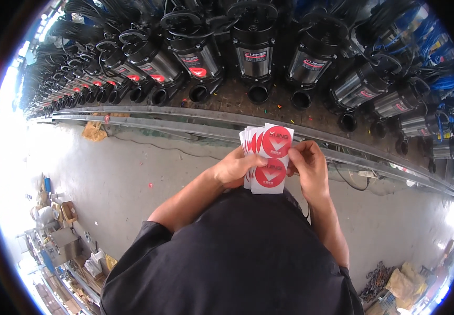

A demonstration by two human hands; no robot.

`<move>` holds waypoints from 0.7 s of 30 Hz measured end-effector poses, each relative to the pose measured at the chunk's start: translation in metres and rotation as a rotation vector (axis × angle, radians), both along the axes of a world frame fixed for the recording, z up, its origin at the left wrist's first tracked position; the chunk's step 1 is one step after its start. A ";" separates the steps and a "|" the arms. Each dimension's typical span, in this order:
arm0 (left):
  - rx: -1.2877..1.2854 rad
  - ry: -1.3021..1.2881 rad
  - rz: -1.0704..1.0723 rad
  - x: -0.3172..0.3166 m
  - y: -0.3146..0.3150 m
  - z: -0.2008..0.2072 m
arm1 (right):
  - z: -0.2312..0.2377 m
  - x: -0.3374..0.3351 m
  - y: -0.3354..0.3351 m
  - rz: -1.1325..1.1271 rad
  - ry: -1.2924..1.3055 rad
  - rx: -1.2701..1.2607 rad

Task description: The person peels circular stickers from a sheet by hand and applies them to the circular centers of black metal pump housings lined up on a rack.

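Note:
A fanned stack of white sticker sheets (pixel 268 190) with round red stickers is held in front of my body. My left hand (pixel 236 167) grips the stack from its left side, thumb lying across the top sheet. At the right edge, my right hand (pixel 308 167) pinches the top sheet beside the upper round sticker (pixel 278 140). Beyond my hands stands a long row of black and silver submersible pumps. One pump (pixel 198 58) has a red round sticker low on its body; the pump straight ahead (pixel 255 58) shows only its label.
The pumps stand on a long bench with a metal rail (pixel 185 122) along its near edge. Black cables are coiled on top of them, blue ones at far right. Cardboard boxes (pixel 69 211) stand at lower left. Yellowish sacks (pixel 406 283) lie at lower right.

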State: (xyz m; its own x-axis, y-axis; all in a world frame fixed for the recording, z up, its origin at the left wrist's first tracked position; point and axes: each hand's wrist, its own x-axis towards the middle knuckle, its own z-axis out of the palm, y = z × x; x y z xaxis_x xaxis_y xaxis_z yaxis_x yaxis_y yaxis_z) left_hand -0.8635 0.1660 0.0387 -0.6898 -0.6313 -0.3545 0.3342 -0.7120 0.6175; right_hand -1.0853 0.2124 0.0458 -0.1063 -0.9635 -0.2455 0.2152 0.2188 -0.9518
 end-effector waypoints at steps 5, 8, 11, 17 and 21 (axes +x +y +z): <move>-0.198 -0.106 0.080 -0.012 0.013 0.002 | -0.004 0.007 0.010 0.019 0.235 -0.158; -0.215 -0.145 0.120 -0.015 0.018 0.006 | -0.013 0.003 0.015 0.022 0.337 -0.126; -0.040 -0.137 0.171 -0.012 0.020 0.017 | -0.013 0.007 0.019 -0.072 0.157 -0.079; -0.219 -0.281 0.403 -0.008 0.022 -0.010 | 0.006 0.016 0.025 -0.119 -0.087 -0.175; -0.594 -0.520 0.476 -0.008 0.027 -0.011 | -0.014 0.010 0.033 -0.107 0.064 -0.264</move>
State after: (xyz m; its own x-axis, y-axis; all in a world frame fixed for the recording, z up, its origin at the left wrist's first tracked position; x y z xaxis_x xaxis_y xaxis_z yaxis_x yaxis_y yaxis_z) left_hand -0.8710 0.1934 0.0280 -0.1556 -0.9850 -0.0741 0.0883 -0.0886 0.9922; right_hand -1.0755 0.2453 0.0320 -0.2177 -0.9757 0.0225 0.1613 -0.0587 -0.9852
